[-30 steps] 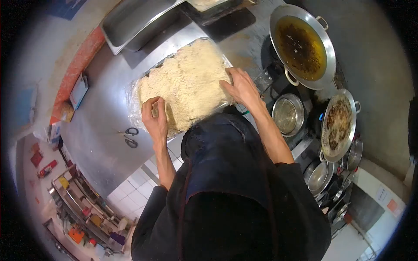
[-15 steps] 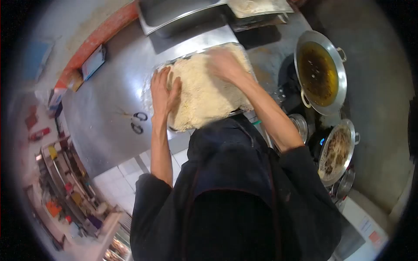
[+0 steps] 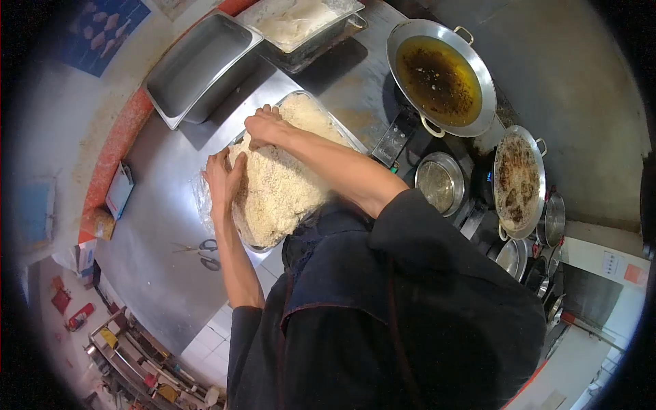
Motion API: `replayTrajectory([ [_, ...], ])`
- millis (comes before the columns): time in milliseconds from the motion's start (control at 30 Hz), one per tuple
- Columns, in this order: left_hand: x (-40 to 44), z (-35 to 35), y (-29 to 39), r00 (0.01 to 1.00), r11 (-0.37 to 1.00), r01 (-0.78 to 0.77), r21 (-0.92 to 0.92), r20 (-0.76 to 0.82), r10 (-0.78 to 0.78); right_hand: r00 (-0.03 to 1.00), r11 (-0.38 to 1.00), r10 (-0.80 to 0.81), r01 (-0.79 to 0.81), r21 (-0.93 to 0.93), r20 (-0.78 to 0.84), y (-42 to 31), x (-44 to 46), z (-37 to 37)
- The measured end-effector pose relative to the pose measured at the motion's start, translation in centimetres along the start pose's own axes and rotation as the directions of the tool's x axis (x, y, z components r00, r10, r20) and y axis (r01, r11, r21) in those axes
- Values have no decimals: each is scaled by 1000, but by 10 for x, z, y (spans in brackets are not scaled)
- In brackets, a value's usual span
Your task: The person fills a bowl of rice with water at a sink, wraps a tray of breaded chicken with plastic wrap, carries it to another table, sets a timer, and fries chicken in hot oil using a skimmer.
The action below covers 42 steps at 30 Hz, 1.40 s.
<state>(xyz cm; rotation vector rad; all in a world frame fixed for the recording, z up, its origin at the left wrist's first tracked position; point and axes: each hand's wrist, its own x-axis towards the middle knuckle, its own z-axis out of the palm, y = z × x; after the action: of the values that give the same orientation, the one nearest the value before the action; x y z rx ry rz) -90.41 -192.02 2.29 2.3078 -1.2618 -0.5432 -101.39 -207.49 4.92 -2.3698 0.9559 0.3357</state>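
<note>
While left hand (image 3: 224,179) and right hand (image 3: 263,126) touch crumbs (image 3: 280,188), labels (image 3: 611,263) blur.

Both hands, left hand (image 3: 224,179) and right hand (image 3: 265,128), at crumb-filled tray (image 3: 336,124) on metal tabletop (image 3: 154,225), scissors (image 3: 207,254) nearby (black handles), wide pan of dark-specked oil (image 3: 441,80) beyond.

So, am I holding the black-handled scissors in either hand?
No, the scissors lie on the grey metal table, apart from the left hand and right hand.
</note>
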Motion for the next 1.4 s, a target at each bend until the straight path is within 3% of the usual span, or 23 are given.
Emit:
replayTrajectory([
  [333, 10, -5, 7, 998, 998, -15, -56, 66, 19, 996, 990, -48, 57, 132, -75, 2, -1, 0],
  [500, 17, 2, -10, 996, 996, -15, -82, 83, 22, 998, 990, -63, 66, 122, -21, 1, -9, -5],
  [567, 21, 4, -18, 997, 984, -34, -174, 63, 46, 998, 990, -60, 57, 131, 19, 0, -16, -9],
  [733, 27, -1, -14, 991, 977, 34, -208, 133, -6, 978, 975, -95, 129, 180, -186, 11, -17, 5],
  [900, 24, -13, -14, 982, 935, 89, -344, 190, -23, 965, 950, -112, 174, 259, -239, 11, -49, -11],
  [1000, 24, -19, -25, 981, 895, -91, -436, 117, 157, 911, 894, -80, 246, 375, -406, 22, -62, -1],
  [1067, 23, -18, -30, 974, 917, -182, -355, 66, 219, 854, 832, 42, 258, 492, -519, 23, -82, -6],
  [1100, 20, -20, -25, 980, 923, -163, -348, 55, 193, 862, 827, 18, 273, 492, -507, 28, -83, -6],
  [1167, 16, -23, -15, 989, 885, -36, -464, 113, 100, 875, 695, 154, 234, 680, -458, 39, -84, -6],
  [1200, 13, -25, -15, 989, 885, -31, -464, 112, 93, 879, 695, 149, 234, 680, -454, 45, -86, -7],
  [1267, 18, -25, -9, 990, 909, -9, -417, 127, 69, 913, 456, 179, 253, 853, -367, 60, -88, -14],
  [1333, 19, -25, -8, 989, 920, -29, -391, 120, 82, 896, 476, 271, 193, 858, -352, 67, -110, -33],
  [1400, 23, -24, -11, 989, 930, -48, -365, 110, 95, 878, 285, 339, 247, 926, -338, 97, -121, -38],
])
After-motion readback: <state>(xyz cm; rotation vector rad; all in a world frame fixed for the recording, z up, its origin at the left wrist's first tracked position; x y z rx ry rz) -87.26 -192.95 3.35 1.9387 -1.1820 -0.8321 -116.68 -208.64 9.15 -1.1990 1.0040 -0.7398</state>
